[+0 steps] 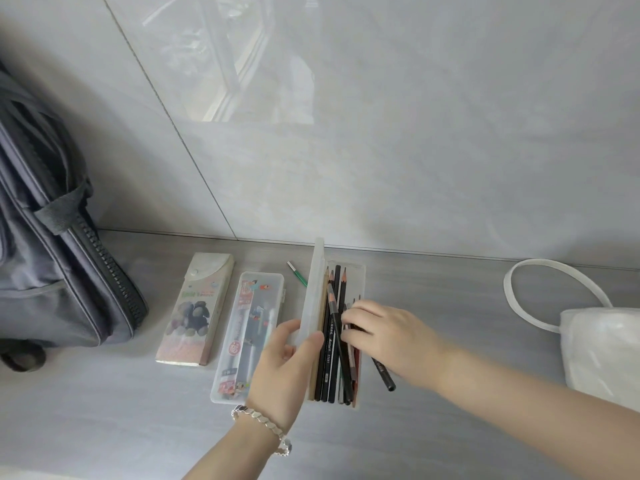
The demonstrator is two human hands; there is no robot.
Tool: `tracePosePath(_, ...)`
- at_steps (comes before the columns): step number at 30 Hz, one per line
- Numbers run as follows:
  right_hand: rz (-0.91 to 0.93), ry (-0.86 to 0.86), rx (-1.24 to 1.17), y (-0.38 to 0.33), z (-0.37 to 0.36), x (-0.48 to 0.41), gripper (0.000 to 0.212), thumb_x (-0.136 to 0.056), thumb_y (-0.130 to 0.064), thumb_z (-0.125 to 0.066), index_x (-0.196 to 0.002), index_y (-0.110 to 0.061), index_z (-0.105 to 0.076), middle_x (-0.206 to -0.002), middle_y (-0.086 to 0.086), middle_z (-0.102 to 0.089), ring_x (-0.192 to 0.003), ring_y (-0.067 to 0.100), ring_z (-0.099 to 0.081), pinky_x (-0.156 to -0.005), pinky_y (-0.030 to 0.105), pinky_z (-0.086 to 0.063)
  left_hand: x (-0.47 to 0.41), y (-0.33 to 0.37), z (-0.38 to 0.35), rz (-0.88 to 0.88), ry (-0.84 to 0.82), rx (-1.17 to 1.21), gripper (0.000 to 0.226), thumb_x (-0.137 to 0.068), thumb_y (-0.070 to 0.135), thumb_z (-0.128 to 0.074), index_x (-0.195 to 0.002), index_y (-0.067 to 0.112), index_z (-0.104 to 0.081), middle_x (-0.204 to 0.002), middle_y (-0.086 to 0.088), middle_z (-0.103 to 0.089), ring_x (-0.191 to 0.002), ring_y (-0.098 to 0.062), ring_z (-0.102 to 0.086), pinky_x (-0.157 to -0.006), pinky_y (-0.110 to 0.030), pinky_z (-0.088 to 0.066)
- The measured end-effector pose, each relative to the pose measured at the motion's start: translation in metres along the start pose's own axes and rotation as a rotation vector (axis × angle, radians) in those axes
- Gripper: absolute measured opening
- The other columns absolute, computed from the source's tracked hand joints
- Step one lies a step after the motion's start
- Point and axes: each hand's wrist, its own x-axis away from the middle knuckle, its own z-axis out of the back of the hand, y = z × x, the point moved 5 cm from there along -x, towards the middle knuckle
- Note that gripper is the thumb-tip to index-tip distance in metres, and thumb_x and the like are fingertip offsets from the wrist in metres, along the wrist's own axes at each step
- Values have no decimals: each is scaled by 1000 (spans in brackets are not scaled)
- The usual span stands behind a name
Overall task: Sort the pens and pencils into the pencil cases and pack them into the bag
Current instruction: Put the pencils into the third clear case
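Left hand (282, 362) pinches the raised lid (313, 289) of the clear case (358, 271) on the tabletop (450, 306). Right hand (384, 336), fingers flat, presses the pencils (332, 341) inside: light, stiff, prone to roll; grip mid-shaft.

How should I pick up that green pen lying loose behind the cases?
Pinch the green pen across the middle of its barrel, coming from above. It lies flat and slanted on the table beside the raised lid, so approach from its left side, where the gap is clearer.
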Motion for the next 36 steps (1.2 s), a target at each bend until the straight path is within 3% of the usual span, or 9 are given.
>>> tracePosePath(7, -233, 18, -155, -10, 6, 2, 33, -80, -12, -39, -95, -13, -68, -107, 4, -65, -100, 17, -63, -67, 18, -53, 5, 3, -4, -8, 1, -11, 28, -88, 30, -56, -115, 24, -54, -93, -12, -66, -72, -5, -56, -62, -16, -38)
tracePosePath(10, -180, 0, -119, -10, 1, 9, 33, -99, -17, -33, -124, -11, -52, -142, 1, -37, -135, 9, -28, -101, 20, -30, 7, 2, -3, 15, 6, 25, 21, -89, 29, -55, -106, 31, -43, -74, 9, -51, -66, 2, -46, -59, -13, -32)
tracePosePath(15, -424, 113, -396, -4, 0, 15, 39, -80, -5, -32, -99, -9, -65, -112, 6, -60, -114, 19, -54, -94, 25, -44, 9, 2, 1, 13, 3, 46, 24, -89, 29, -55, -106, 33, -39, -70, 10, -46, -63, 0, -45, -57, -15, -32)
tracePosePath(19, -542, 154, -458, -13, -9, 18, 42, -94, -44, -33, -124, -20, -50, -140, 6, -45, -135, 16, -25, -114, 34, -24, 12, 5, 0, 21, 0, 52, 20, -89, 28, -57, -103, 31, -43, -71, 8, -50, -64, -1, -47, -59, -15, -34)
tracePosePath(22, -594, 127, -419, -22, -25, 16, 46, -88, -60, -32, -129, -38, -39, -153, 5, -19, -141, 20, 1, -112, 42, -8, 15, 7, -4, -15, -18, 15, 34, -82, 40, -60, -113, 26, -56, -82, -8, -63, -70, -12, -57, -66, -21, -44)
tracePosePath(25, -665, 239, -463, -24, -30, 15, 35, -84, -44, -47, -119, -39, -48, -152, 1, -16, -143, 21, -1, -111, 36, -10, 17, 11, -7, -66, -28, 2, 53, -65, 51, -56, -112, 26, -58, -76, -12, -61, -66, -16, -57, -68, -29, -48)
tracePosePath(29, -795, 364, -565, -24, -27, 18, 25, -82, -37, -45, -105, -29, -51, -142, -1, -22, -136, 23, -26, -107, 30, -27, 17, 9, -7, -57, -23, -4, 57, -59, 54, -53, -109, 27, -59, -78, -11, -61, -68, -16, -56, -72, -32, -49)
tracePosePath(32, -853, 359, -606, -27, -27, 18, 25, -85, -34, -46, -109, -28, -48, -145, 7, -23, -125, 19, -43, -97, 11, -29, 18, 9, -9, -78, -31, 14, 57, -60, 53, -53, -110, 27, -59, -81, -13, -62, -70, -16, -56, -76, -33, -48)
tracePosePath(36, -884, 313, -751, -29, -26, 15, 50, -94, -20, -46, -140, -21, -26, -149, -6, -1, -116, -32, -2, -87, -13, -8, 17, 2, -8, -18, 8, 123, 19, -83, 37, -61, -99, 33, -52, -77, 6, -54, -68, -6, -52, -66, -20, -41)
